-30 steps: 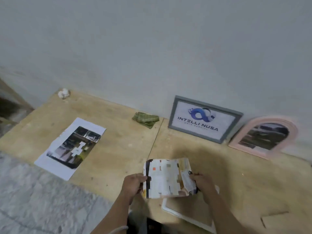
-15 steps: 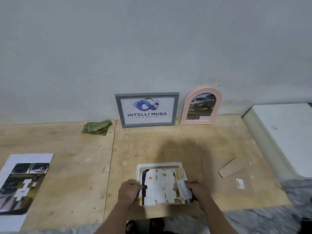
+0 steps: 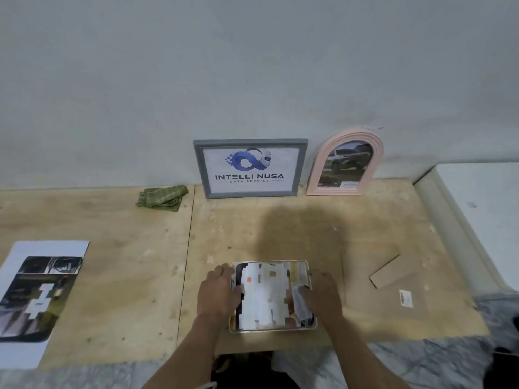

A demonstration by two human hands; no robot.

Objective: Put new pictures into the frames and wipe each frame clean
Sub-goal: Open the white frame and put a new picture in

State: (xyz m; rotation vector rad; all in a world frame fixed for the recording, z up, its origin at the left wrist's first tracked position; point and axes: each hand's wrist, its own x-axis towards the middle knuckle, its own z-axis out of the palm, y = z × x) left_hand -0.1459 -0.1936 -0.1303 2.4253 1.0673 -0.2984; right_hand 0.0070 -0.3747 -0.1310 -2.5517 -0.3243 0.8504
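Low in the middle of the view, the left hand [image 3: 217, 294] and the right hand [image 3: 320, 293] lay on either side of a small white frame [image 3: 272, 329] that rested flat on the table [image 3: 126, 276]. Both hands had their fingers spread fairly flat, pressing a printed picture [image 3: 265, 297] down into the frame's opening; neither gripped anything that could be seen. The picture's right edge looked curled and not yet seated, so the step in hand seemed to be fitting the new picture. The next move likely called for smoothing that edge under the rim, then closing the back.

To the right lay a brown backing board [image 3: 393, 304] with a strip of cardboard [image 3: 384, 272] on it, probably this frame's back. At the left edge lay a larger printed sheet [image 3: 36, 299]. Toward the upper middle, a folded green cloth [image 3: 161, 198] waited on the table for wiping. Against the wall [image 3: 252, 66] stood a grey frame [image 3: 250, 168] with a logo print and, just beside it, a pink arched frame [image 3: 346, 164] holding a photo. A white surface [image 3: 477, 214] filled the right edge.
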